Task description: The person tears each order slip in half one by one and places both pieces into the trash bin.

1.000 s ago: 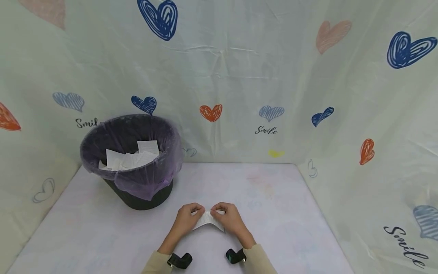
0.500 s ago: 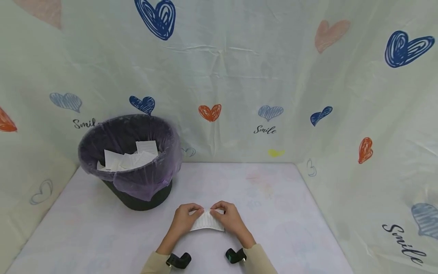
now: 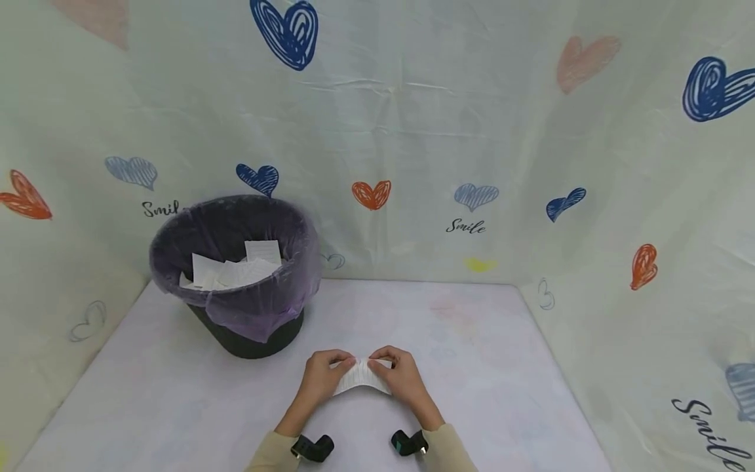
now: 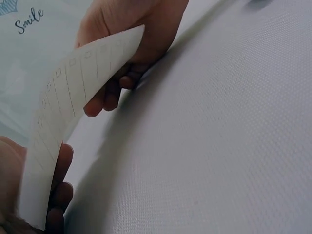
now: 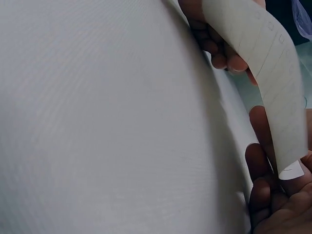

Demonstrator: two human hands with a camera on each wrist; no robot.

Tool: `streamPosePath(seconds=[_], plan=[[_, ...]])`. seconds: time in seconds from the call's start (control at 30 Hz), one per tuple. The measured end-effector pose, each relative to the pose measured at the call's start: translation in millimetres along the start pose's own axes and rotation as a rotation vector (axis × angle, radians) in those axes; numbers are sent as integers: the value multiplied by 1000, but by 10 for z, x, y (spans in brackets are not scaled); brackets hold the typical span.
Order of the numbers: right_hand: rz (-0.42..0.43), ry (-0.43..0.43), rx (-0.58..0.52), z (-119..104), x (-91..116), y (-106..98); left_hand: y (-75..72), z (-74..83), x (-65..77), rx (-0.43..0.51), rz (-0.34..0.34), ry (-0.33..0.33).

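Note:
A small white sheet of lined paper [image 3: 361, 377] is stretched between both hands above the table, bowed upward in the middle. My left hand [image 3: 321, 377] pinches its left part between thumb and fingers, and my right hand [image 3: 404, 379] pinches its right part. The thumbs meet the sheet close to its far edge, a short gap apart. Seen from the left wrist, the curved paper [image 4: 68, 83] carries ruled lines and a row of little printed boxes. In the right wrist view the paper [image 5: 278, 83] bends and one corner curls over; it looks whole.
At the back left of the white table [image 3: 472, 367] stands a black trash bin [image 3: 248, 341] with a purple plastic liner [image 3: 265, 314]. Several white paper pieces [image 3: 236, 272] lie inside it. A heart-printed curtain [image 3: 413, 131] hangs round the back and sides.
The sheet lay flatter half a second ago and is bowed more now, much as it was one second ago. Both hands keep their pinch. The head view has shifted slightly.

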State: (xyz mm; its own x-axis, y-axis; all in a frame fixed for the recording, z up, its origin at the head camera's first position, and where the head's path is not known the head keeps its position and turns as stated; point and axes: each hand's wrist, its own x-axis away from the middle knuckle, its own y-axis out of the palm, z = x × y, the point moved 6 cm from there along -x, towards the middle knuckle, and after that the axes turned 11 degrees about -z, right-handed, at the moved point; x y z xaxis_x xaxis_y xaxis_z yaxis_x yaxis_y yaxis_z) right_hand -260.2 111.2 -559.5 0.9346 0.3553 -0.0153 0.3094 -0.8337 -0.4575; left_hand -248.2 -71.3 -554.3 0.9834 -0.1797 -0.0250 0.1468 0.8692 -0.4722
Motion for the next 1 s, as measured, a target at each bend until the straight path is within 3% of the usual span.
streamPosePath(seconds=[0.2,0.47,0.8,1.0], plan=[[-12,20,-34,-81,-8,-35,-24,0,-4,22,31,-17],[-107,59,-145,-326,111,-122,-101,-62,-10,66,50,-73],[59,124,-149,98,64,-166,-178,-170,7,92,19,-161],[46,146,-194,127,67,-156,-202,-215,14,136,23,-201]])
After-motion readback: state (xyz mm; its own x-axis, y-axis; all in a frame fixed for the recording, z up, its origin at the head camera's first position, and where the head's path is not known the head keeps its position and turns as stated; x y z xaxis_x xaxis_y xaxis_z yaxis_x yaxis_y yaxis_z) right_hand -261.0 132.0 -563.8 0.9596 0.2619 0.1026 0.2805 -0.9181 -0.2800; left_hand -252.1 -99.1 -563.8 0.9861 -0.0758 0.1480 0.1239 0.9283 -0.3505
